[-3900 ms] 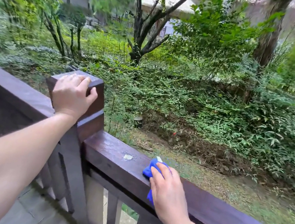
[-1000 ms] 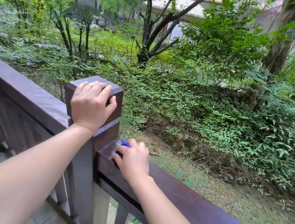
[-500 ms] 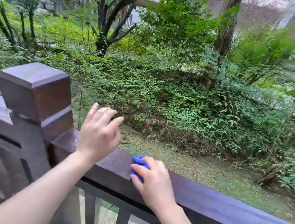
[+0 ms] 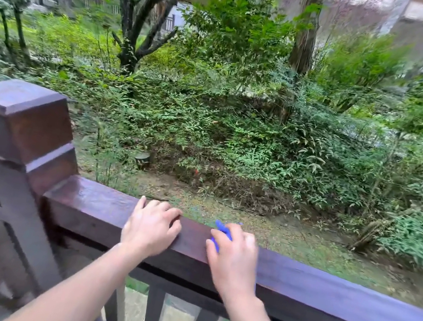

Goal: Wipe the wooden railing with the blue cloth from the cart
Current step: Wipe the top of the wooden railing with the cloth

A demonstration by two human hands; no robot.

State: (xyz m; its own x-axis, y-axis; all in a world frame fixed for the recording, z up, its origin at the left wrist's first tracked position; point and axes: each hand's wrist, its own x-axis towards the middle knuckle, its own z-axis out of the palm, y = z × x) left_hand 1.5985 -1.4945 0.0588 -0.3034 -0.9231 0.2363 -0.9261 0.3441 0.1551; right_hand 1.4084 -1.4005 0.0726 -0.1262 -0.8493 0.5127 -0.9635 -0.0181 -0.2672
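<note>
Both hands on the wooden railing (image 4: 323, 290)

Left hand (image 4: 150, 227) rests flat, fingers loosely spread, holding nothing. Right hand (image 4: 234, 259) presses the blue cloth (image 4: 222, 231) onto the rail top, just right of the corner post (image 4: 17, 123).

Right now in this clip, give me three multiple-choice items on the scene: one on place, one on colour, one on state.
1. Where does the left hand rest?
A. on the post cap
B. on the top rail, between the post and the right hand
C. on a baluster

2. What colour is the cloth under the right hand?
A. blue
B. white
C. yellow

3. How does the right hand hold the cloth?
A. dangling in the air
B. pressed flat onto the wooden railing
C. draped over the wooden post

Answers:
1 B: its fingers curl over the rail right of the post.
2 A: blue shows past the fingertips.
3 B: the palm covers it on the rail top.
</note>
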